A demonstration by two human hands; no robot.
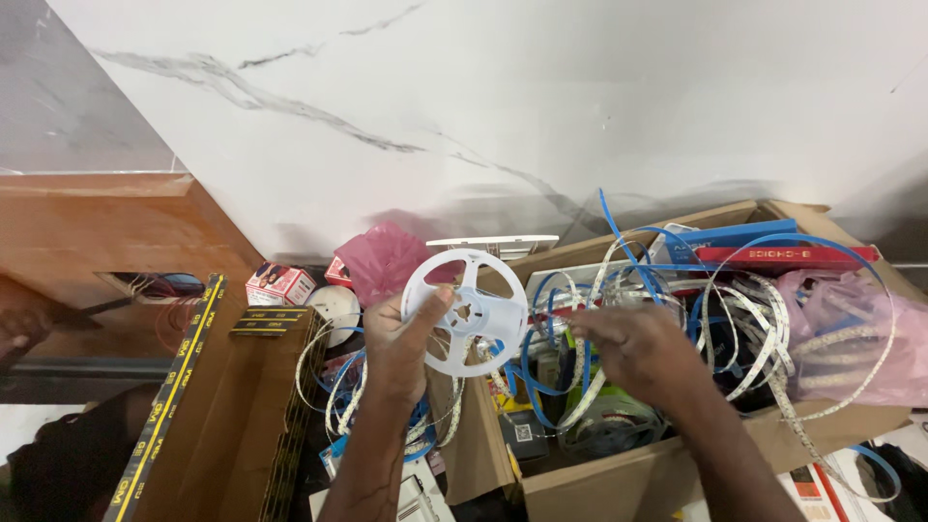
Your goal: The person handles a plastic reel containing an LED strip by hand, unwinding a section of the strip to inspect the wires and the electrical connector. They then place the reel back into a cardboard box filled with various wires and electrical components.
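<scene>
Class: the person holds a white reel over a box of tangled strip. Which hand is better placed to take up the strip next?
Probably the right hand: it is free, over the strip in the box. The left hand grips the reel.

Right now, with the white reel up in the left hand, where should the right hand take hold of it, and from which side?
Probably the bare right rim of the reel, coming from the right. The left hand already covers the left rim, thumb across the face. The reel faces the camera, so its edge can be pinched front to back. The right hand hovers just right of it, over the strip.
</scene>
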